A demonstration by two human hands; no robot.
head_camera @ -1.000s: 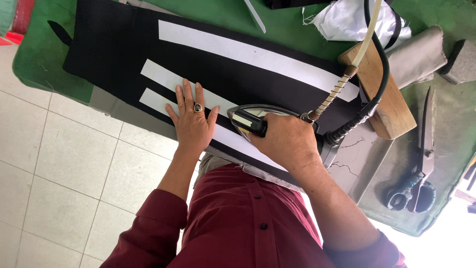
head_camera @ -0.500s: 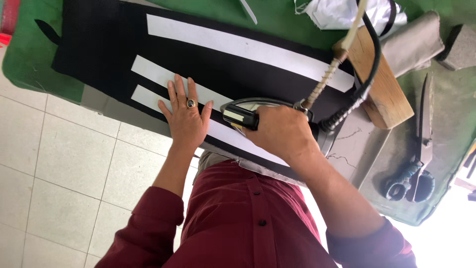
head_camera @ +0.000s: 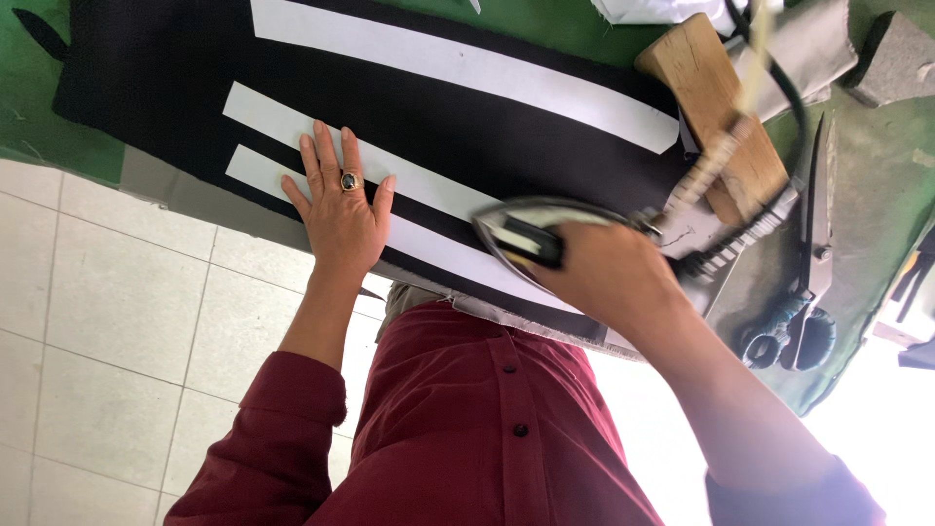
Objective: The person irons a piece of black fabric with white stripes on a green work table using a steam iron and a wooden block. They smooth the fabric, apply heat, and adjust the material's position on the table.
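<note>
The person is pressing cloth with an iron. The left hand (head_camera: 339, 209) is lying flat on the black fabric (head_camera: 146, 68), with its fingers (head_camera: 321, 156) spread wide across the white strips. It looks like the hand is holding the cloth down so it is not sliding or wrinkling. One ring (head_camera: 350, 181) is sitting on one finger.

The right hand (head_camera: 609, 278) is wrapping around the handle of the iron (head_camera: 531, 229), with its fingers curled tight on it. The iron is sitting on the lowest white strip, near the surface edge closest to the person. It is blurred, so I think it is moving.

I am counting three white strips (head_camera: 458, 63) on the black fabric, all lying side by side. One cord (head_camera: 779, 88) is running up from the iron, out of the way of the cloth.

The green surface (head_camera: 896, 175) is holding other things too. One wooden block (head_camera: 716, 107) is lying near the far right corner of the cloth. One pair of big scissors (head_camera: 813, 273) is lying on the right side, handles toward the person, likely kept close for easy reach.
</note>
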